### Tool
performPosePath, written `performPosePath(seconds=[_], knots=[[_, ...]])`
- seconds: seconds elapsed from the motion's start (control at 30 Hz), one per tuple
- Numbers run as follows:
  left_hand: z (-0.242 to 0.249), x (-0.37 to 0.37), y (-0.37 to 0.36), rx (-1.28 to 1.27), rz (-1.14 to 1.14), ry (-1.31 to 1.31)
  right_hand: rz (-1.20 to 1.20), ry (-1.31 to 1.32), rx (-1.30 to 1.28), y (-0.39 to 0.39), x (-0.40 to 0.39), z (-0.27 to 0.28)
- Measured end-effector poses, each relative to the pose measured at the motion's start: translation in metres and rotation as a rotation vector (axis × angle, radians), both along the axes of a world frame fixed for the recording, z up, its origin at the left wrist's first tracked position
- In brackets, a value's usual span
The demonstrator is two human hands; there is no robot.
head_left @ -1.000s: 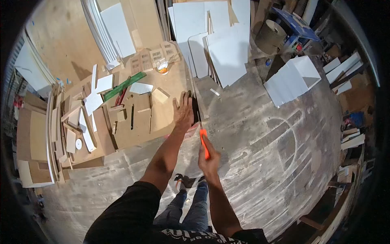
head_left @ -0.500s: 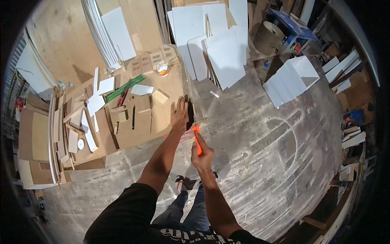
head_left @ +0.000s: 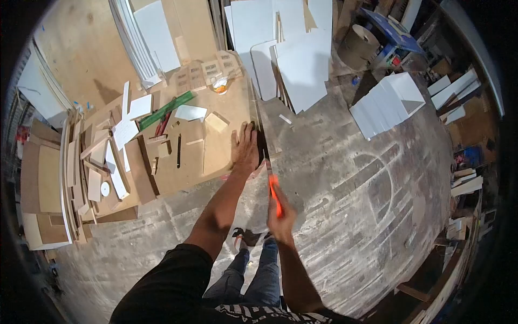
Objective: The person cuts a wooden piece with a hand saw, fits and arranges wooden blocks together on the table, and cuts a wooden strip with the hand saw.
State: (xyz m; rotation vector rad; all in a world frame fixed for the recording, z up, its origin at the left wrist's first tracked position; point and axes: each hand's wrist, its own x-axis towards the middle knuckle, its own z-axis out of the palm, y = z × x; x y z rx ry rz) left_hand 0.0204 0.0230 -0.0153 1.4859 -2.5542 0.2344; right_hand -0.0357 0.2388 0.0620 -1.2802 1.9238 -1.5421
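My left hand (head_left: 246, 148) lies flat, fingers spread, on the right edge of the wooden worktop (head_left: 186, 175). My right hand (head_left: 281, 216) is wrapped round the orange handle (head_left: 274, 195) of a saw. The thin dark saw blade (head_left: 266, 156) runs upward from the handle, close beside the worktop's right edge and my left hand. Left of my left hand are a small wood block (head_left: 217, 122), a black pencil-like stick (head_left: 179, 151) and a white piece (head_left: 191, 112). A green strip (head_left: 166, 110) lies farther back.
Wood and white offcuts (head_left: 116, 162) are piled at the worktop's left. White panels (head_left: 302, 65) lean beyond it. A white box (head_left: 386, 105) stands on the concrete floor (head_left: 345, 216), near a brown roll (head_left: 359, 43). Scraps line the right side.
My right hand and the orange handle have moved slightly right and toward my body, and more of the blade shows. My left hand stays on the worktop edge; the view has shifted slightly.
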Motion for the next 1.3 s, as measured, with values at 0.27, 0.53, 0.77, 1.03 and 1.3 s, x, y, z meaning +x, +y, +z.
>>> performPosePath(seconds=[0.27, 0.53, 0.77, 1.03, 1.3], knots=[[0.006, -0.004, 0.002, 0.099, 0.015, 0.085, -0.031, 0.191, -0.075, 0.045, 0.006, -0.030], [0.005, 0.000, 0.000, 0.030, -0.009, 0.007, 0.034, -0.137, 0.076, -0.016, 0.002, -0.002], [0.015, -0.002, 0.001, 0.075, 0.019, 0.012, 0.015, -0.030, 0.007, 0.024, 0.003, -0.023], [0.012, -0.005, 0.002, 0.124, 0.033, 0.086, 0.000, 0.035, 0.077, 0.053, 0.016, -0.017], [-0.002, 0.001, 0.003, -0.012, 0.002, -0.071, 0.032, -0.140, 0.141, -0.029, -0.001, 0.005]])
